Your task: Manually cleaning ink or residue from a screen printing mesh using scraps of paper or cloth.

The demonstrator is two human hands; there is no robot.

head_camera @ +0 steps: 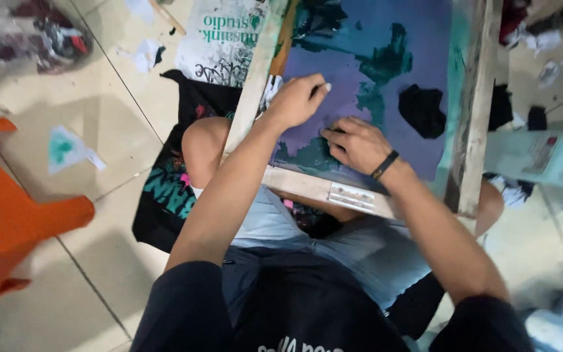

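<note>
Resting on knees, wood-framed screen (386,78), purple, teal-smeared.

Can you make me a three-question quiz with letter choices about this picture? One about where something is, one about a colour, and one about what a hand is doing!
1. Where does the wooden screen-printing frame rest?
A. on the person's lap
B. on the orange stool
C. hung on a wall

2. What colour is the wristband on the right hand?
A. white
B. black
C. yellow

3. What is the left hand doing?
A. lying flat and open on the floor
B. pinching something small and whitish against the mesh
C. gripping the stool

Answers:
1 A, the frame's lower bar lies across the knees.
2 B, a dark band circles the wrist.
3 B, the fingers are curled together over the purple mesh.
</note>
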